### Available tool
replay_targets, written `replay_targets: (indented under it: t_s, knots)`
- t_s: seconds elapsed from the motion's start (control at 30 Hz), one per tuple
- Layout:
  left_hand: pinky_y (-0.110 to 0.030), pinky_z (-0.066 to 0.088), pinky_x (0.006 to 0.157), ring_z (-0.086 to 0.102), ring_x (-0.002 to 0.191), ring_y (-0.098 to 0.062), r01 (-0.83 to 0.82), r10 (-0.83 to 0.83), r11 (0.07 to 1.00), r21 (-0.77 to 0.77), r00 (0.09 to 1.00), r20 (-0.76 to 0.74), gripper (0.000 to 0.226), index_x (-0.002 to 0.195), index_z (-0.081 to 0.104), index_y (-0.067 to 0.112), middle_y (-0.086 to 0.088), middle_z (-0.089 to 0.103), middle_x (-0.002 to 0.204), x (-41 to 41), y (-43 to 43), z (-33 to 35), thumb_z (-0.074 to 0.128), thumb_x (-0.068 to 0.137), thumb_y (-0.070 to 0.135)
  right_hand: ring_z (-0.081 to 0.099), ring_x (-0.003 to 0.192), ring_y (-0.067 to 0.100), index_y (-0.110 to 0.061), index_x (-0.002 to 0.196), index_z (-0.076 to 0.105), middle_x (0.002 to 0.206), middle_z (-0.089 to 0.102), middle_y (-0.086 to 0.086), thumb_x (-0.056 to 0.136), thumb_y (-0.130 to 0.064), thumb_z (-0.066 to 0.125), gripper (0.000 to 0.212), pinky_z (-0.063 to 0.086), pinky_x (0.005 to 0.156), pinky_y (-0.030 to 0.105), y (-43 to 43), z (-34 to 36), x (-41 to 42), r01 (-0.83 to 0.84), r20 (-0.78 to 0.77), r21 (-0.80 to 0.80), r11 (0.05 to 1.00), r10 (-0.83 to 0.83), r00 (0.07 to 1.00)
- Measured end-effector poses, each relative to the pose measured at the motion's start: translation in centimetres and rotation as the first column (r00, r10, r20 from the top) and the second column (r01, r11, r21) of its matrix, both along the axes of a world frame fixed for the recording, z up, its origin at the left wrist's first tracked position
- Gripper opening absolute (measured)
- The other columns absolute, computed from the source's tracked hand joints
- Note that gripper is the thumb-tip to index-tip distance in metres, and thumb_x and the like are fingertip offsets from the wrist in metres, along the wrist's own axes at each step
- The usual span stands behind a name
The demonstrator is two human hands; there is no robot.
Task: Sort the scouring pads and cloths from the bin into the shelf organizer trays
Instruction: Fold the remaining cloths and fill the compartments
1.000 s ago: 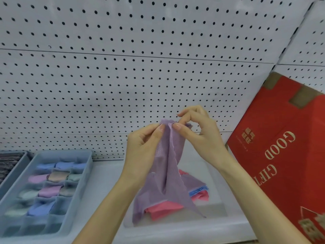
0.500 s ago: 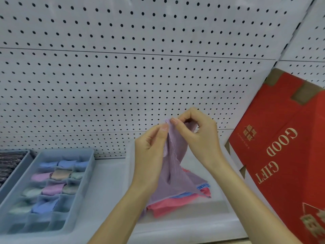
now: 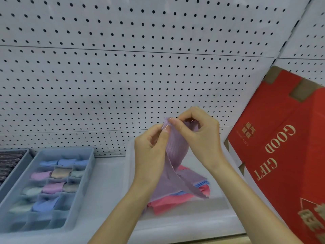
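- Clear bin (image 3: 175, 224) sits mid-shelf and holds a flat pile of cloths: pink cloth (image 3: 163, 203) lowest, blue cloth (image 3: 202, 184) edges above it, purple on top.
- Purple cloth (image 3: 175, 148) is lifted by its top edge and hangs down, with the lower end trailing on the pile inside the bin.
- Left hand (image 3: 151, 155) pinches the top corner of the purple cloth between thumb and forefinger, other fingers curled.
- Right hand (image 3: 202, 138) pinches the same top edge right beside it, fingertips of both hands nearly touching.
- Blue-grey organizer tray (image 3: 88, 173) is left of the bin and apart from it. It has gridded compartments, three across, with folded cloths in blue, pink, tan and pale green. The nearest row looks unfilled.
- Second tray (image 3: 17, 171) at far left, just beside the first, holds dark scouring pads (image 3: 8, 162), cut off by the frame.
- Red box (image 3: 281, 155) with gold "GOOD GIFT" lettering leans tilted just right of the bin; contact cannot be told.
- White pegboard (image 3: 123, 76) stands behind everything.
- The forearms and the hanging cloth cover the middle of the pile.
- Counts: 2 hands, 1 lifted cloth, 1 bin, 2 trays, 1 box. About ten cloths are in the tray, too blurred for an exact count. Pile layers cannot be counted.
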State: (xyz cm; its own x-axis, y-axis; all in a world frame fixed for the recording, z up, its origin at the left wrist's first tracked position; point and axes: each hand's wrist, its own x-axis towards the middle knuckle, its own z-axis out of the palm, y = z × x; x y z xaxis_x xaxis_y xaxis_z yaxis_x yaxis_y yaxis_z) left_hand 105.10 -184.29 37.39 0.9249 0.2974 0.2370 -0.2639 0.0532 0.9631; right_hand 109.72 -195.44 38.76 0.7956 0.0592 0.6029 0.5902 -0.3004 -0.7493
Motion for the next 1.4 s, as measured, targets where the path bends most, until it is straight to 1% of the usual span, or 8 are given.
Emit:
replay_targets:
  t_s: [0.3,0.43,0.5,0.67,0.77,0.9,1.2,1.4]
  knots:
    - [-0.029,0.028,0.048,0.034,0.056,-0.029,0.038,-0.039,0.999,-0.023,0.999,-0.036,0.022,0.087,0.072,0.011,-0.009,0.043,0.061,0.0,1.4,0.3,0.055,0.096,0.021,0.050,0.064,0.000,-0.016,0.069,0.060,0.067,0.060,-0.013,0.075,-0.022,0.076,0.019,0.038,0.065,0.010,-1.4,1.0,0.1,-0.202,-0.155,-0.045,0.978,0.193,0.969]
    - [-0.019,0.041,0.056,0.051,0.064,-0.013,0.132,-0.133,0.989,-0.059,0.991,-0.012,0.023,0.091,0.067,0.001,-0.007,0.061,0.072,0.3,3.0,1.5,0.050,0.097,0.015,0.049,0.068,0.005,0.003,0.071,0.061,0.069,0.058,0.013,0.073,-0.024,0.079,0.032,0.038,0.069,0.017,-4.5,1.4,0.9,-0.388,-0.348,-0.223,0.894,0.298,0.889]
    - [-0.019,0.037,0.051,0.048,0.059,-0.013,0.142,-0.142,0.990,0.012,0.990,-0.010,0.022,0.090,0.067,0.004,-0.006,0.057,0.065,0.5,3.8,2.0,0.050,0.098,0.016,0.063,0.078,0.009,0.004,0.077,0.069,0.074,0.069,0.005,0.074,-0.023,0.076,0.028,0.045,0.083,0.019,-5.5,1.2,1.1,-0.427,-0.441,-0.243,0.871,0.293,0.848]
    - [-0.030,0.032,0.058,0.036,0.065,-0.023,0.100,-0.105,0.976,0.193,0.994,0.018,0.022,0.089,0.067,0.004,-0.032,0.048,0.074,1.2,5.2,1.1,0.056,0.097,0.021,0.066,0.077,0.013,0.001,0.081,0.073,0.078,0.073,0.011,0.072,-0.017,0.075,0.020,0.053,0.074,0.024,-6.0,0.9,0.7,-0.312,-0.440,-0.072,0.947,0.251,0.862]
    - [-0.036,0.042,0.069,0.045,0.070,-0.018,0.090,-0.091,0.988,0.121,0.996,0.001,0.020,0.088,0.070,0.010,-0.019,0.054,0.073,1.1,5.0,0.6,0.056,0.097,0.020,0.068,0.074,0.009,-0.008,0.078,0.069,0.074,0.073,0.000,0.072,-0.006,0.074,0.007,0.051,0.072,0.017,-5.4,1.7,0.2,-0.237,-0.367,0.130,0.963,0.269,0.891]
    - [-0.037,0.048,0.082,0.053,0.080,-0.019,0.113,-0.114,0.993,-0.019,0.992,-0.060,0.023,0.088,0.071,0.010,-0.010,0.060,0.084,1.1,4.9,0.4,0.052,0.098,0.019,0.058,0.062,0.010,-0.023,0.098,0.068,0.059,0.065,0.004,0.076,-0.006,0.076,0.029,0.047,0.068,0.020,-5.1,2.3,0.2,-0.112,-0.325,0.124,0.986,0.147,0.934]
    - [-0.028,0.046,0.066,0.048,0.071,-0.019,0.085,-0.085,0.996,-0.004,0.993,-0.079,0.024,0.092,0.064,0.007,-0.011,0.056,0.078,1.7,4.2,-1.5,0.044,0.102,0.017,0.066,0.080,0.013,-0.012,0.084,0.072,0.084,0.073,0.002,0.084,-0.012,0.069,0.003,0.055,0.076,0.026,-4.0,1.2,0.0,0.015,-0.478,0.343,0.939,0.161,0.864]
    - [-0.022,0.055,0.072,0.059,0.079,-0.015,0.176,-0.205,0.971,-0.165,0.962,-0.179,0.021,0.093,0.064,0.010,-0.003,0.064,0.085,0.9,5.1,-4.6,0.046,0.100,0.019,0.063,0.068,0.006,-0.015,0.075,0.072,0.069,0.072,-0.005,0.081,-0.012,0.073,0.008,0.051,0.068,0.021,-2.9,0.1,-0.5,0.043,-0.420,0.304,0.952,0.094,0.903]
